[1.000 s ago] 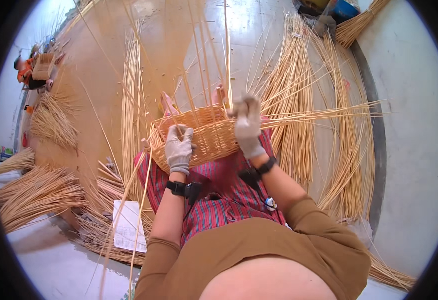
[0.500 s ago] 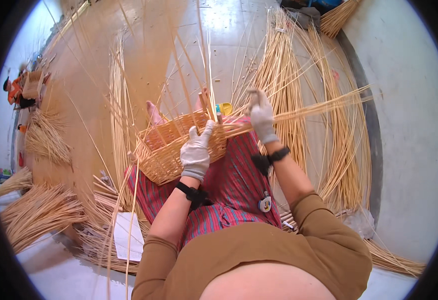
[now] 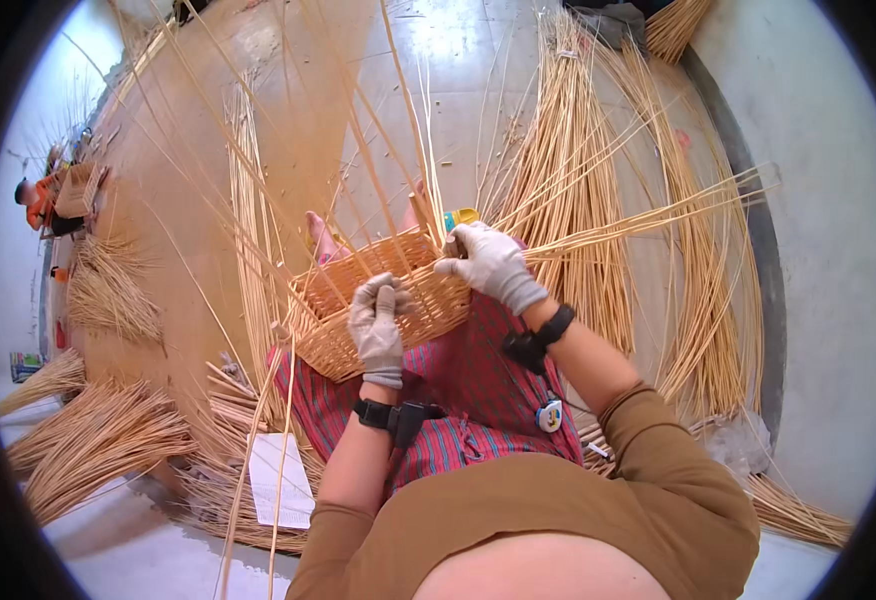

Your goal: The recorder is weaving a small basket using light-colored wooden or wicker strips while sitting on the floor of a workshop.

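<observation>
A partly woven wicker basket (image 3: 428, 312) rests tilted across my lap, with long upright stakes (image 3: 366, 150) rising from its walls. My left hand (image 3: 376, 325), in a pale glove, is closed at the rim of the near wall, thumb and fingers curled together. At the basket's right corner, my gloved right hand (image 3: 495, 265) is closed round the wicker strands there; its fingertips partly hide them. Loose weaving strands (image 3: 638, 222) fan out to the right from behind that hand. A short wooden peg (image 3: 419, 212) stands at the same corner.
Big bundles of wicker rods (image 3: 573, 170) lie on the floor at right, beside the wall. More bundles (image 3: 108, 430) and a white sheet of paper (image 3: 280, 480) are at left. A round tape measure (image 3: 549, 416) lies by my thigh. Another person (image 3: 43, 205) sits far left.
My right hand has come left and down to the basket's corner. My left hand has moved slightly left and down along the near wall, its fingers now curled in.
</observation>
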The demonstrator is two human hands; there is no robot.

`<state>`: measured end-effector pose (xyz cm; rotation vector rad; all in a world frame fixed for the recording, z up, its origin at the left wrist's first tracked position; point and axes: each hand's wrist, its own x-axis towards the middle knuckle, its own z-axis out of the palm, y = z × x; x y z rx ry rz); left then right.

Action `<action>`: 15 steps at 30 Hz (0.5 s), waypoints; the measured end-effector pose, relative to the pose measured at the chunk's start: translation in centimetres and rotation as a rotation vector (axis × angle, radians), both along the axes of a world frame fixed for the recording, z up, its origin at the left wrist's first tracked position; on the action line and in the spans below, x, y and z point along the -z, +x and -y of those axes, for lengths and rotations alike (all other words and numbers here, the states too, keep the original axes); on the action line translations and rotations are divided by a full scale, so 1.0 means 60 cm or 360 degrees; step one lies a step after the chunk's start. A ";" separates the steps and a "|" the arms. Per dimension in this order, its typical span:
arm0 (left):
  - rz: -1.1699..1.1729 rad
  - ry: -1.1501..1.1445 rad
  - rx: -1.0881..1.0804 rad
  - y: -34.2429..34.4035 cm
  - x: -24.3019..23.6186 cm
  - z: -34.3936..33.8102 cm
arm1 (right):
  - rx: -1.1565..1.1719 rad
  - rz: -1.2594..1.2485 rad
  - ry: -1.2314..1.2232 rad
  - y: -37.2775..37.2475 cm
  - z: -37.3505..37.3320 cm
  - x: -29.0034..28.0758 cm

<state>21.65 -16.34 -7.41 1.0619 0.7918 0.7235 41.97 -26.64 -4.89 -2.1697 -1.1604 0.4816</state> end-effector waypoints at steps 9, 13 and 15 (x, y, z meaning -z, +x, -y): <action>-0.0242 0.1743 0.0391 0.186 -0.083 0.023 | 0.0579 0.0102 0.0598 -0.034 -0.037 0.130; -0.0396 0.1487 0.0435 -0.043 -0.039 0.020 | 0.0524 0.0555 0.0116 -0.015 -0.018 0.094; -0.0730 0.1291 0.0143 -0.152 -0.016 0.012 | 0.0635 0.0193 0.0404 -0.027 -0.014 0.052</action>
